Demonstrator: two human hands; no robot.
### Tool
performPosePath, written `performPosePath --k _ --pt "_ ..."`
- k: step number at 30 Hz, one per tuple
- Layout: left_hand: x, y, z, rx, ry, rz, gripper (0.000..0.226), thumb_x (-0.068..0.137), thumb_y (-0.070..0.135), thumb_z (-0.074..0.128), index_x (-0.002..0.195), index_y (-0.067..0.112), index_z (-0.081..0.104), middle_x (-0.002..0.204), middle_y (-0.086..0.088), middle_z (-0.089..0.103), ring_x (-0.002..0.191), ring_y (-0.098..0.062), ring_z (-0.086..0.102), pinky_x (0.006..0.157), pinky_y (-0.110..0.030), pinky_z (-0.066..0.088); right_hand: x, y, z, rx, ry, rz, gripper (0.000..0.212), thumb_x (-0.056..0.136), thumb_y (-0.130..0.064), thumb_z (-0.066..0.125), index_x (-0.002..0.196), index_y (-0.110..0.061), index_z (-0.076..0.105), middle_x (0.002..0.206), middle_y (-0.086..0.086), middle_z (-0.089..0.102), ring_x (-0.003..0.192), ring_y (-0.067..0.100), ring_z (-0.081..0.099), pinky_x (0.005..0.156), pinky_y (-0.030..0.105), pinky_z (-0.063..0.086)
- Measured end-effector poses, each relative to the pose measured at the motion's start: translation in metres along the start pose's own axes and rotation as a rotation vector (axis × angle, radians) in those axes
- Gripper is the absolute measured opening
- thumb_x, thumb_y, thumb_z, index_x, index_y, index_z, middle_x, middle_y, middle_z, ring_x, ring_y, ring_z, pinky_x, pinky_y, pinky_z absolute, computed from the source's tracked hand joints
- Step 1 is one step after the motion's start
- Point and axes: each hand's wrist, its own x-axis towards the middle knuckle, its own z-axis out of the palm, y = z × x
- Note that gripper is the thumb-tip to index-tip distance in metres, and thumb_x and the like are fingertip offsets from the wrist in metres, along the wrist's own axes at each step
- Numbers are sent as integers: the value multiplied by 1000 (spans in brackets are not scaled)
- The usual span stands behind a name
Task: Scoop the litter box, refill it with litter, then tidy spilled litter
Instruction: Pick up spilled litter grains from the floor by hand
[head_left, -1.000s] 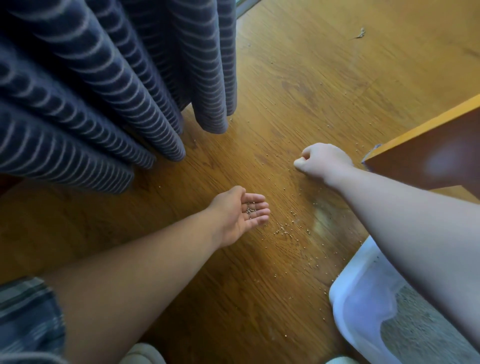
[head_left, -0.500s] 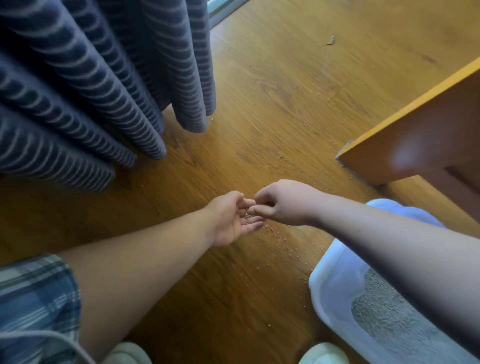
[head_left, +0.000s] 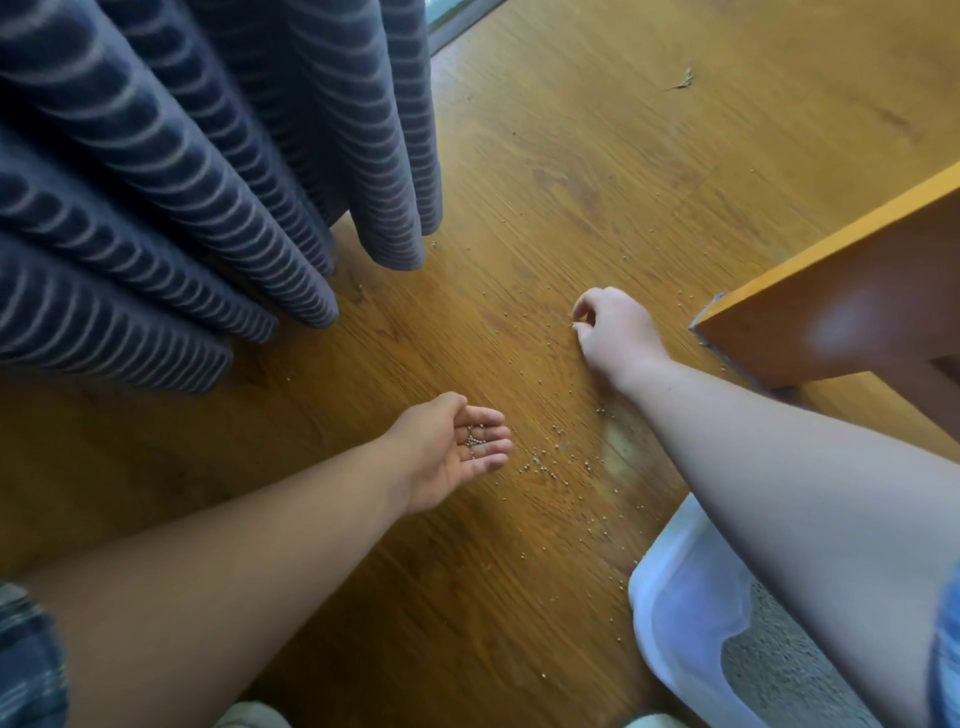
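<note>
The left hand (head_left: 457, 447) hovers palm up low over the floor (head_left: 597, 156), fingers relaxed and lightly cupped, with a small heap of grains (head_left: 474, 440) in its hollow. The right hand (head_left: 613, 327) reaches further out, near the corner of the wooden cabinet (head_left: 831, 306), fingers curled and thumb and forefinger nipped on a bit of spilled litter (head_left: 545, 465) at the boards, though the bit is too small to tell if it is lifted. Most of what remains lies scattered between the two hands and down towards the litter box (head_left: 670, 587), which sits at the lower right, partly under the right forearm, with grey litter in it. So the tidying looks well begun but far from done. The main risk is the shallow left palm: the grains are round, and a slight tilt on the way to the box would probably send them back over the boards. The right forearm passes low over the scatter and could brush grains wider, perhaps under the curtain (head_left: 208, 182) or the cabinet, where picking them out would be harder
</note>
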Motion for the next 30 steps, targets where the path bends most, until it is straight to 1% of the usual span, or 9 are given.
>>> performPosePath --k 3,7,9,12,16,20,22,27,30 --pt "0 0 -1 -12 -4 -10 42 106 21 30 110 -4 64 101 -21 68 91 -29 69 70 -35 59 2 4 6 20 27 1 2 95 -23 59 94 -24 60 96 -4 52 89 24 54 79 35 46" --pt "-2 2 0 -22 -13 -15 43 107 21 30 112 -3 65 107 -22 69 98 -29 69 73 -35 60 4 4 6 -57 45 -55 10 96 -22 55 87 -23 57 94 -3 51 90 25 51 77 36 46" --pt "-3 2 2 -19 -15 -20 43 107 22 30 114 -3 64 110 -22 69 101 -30 69 74 -35 61 4 2 6 -124 36 -91 10 97 -20 51 88 -21 55 94 -2 49 91 24 48 75 37 47" --pt "-4 2 6 0 -16 -28 42 107 21 30 116 -2 64 112 -22 69 103 -30 69 73 -35 61 1 -3 7 -224 19 -143 12 97 -13 44 91 -20 51 96 -1 46 93 23 46 68 35 39" --pt "-2 -3 11 4 -7 -44 44 107 23 30 113 -3 65 109 -21 70 99 -29 70 71 -35 61 -3 -6 7 -281 -22 -163 9 95 -11 43 92 -17 49 93 0 44 93 24 48 67 35 37" --pt "-3 -4 15 18 -7 -45 43 107 21 30 113 -3 65 109 -21 70 99 -30 70 74 -37 61 -7 -3 6 -120 -42 -63 8 97 -18 48 91 -18 54 95 0 50 86 28 53 73 37 46" --pt "-4 -3 16 17 -9 -35 42 106 21 31 114 -3 65 109 -22 70 99 -30 70 74 -37 61 -10 2 4 -29 -11 -22 8 98 -20 50 92 -19 55 97 -1 52 87 25 52 75 34 44" --pt "-6 -1 17 10 -16 -32 42 106 21 30 115 -3 64 111 -22 69 100 -31 70 74 -37 61 -13 9 5 -8 1 -37 7 99 -20 52 93 -20 56 96 -2 53 86 22 50 75 31 39" --pt "-8 0 15 9 -19 -29 42 107 22 30 115 -2 64 110 -21 69 100 -30 70 75 -37 61 -10 7 6 -5 15 -34 8 99 -22 52 93 -21 57 96 -2 53 86 23 51 74 32 40"
